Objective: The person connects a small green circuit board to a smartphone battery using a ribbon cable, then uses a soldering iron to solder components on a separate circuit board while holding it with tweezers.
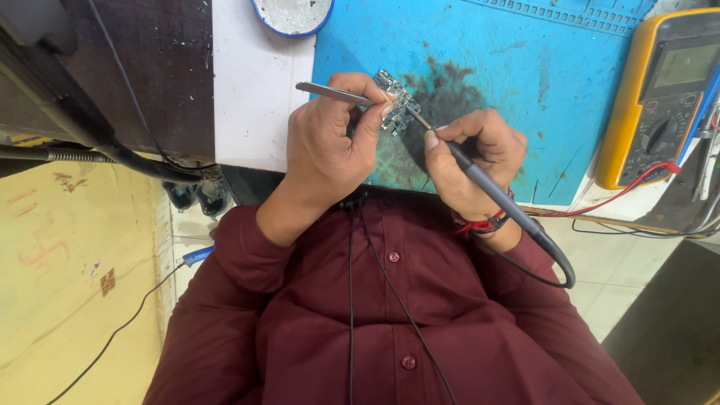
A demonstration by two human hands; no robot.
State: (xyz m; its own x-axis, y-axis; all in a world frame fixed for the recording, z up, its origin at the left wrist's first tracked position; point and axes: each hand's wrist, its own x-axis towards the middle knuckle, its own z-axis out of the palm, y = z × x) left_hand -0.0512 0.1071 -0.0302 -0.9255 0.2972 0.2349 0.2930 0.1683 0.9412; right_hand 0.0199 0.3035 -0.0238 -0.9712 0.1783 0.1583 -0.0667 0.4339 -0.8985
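Pinching a small green circuit board (396, 101) between thumb and fingertips, left hand (330, 146) clenched around it and around slim metal tweezers (330, 93) jutting out to the left. Gripping a grey pen-shaped soldering iron (487, 187) like a pencil, right hand (480, 161) closed on the barrel, fine tip resting on the board's edge. Held just above a scorched blue silicone work mat (525, 67), over its dark stain, not lying flat. Judging by tip contact, mid-way through reworking a joint; no way to tell how many joints are finished, too small to read. Trailing from the iron, a black cord (551, 259) looping past a red wrist thread (487, 223). Off to the right, a yellow multimeter (660, 97) with a red lead (622, 191); up top, a round blue-rimmed dish (292, 15); at left, a dark flexible hose (112, 146). Nothing crowding the hands.
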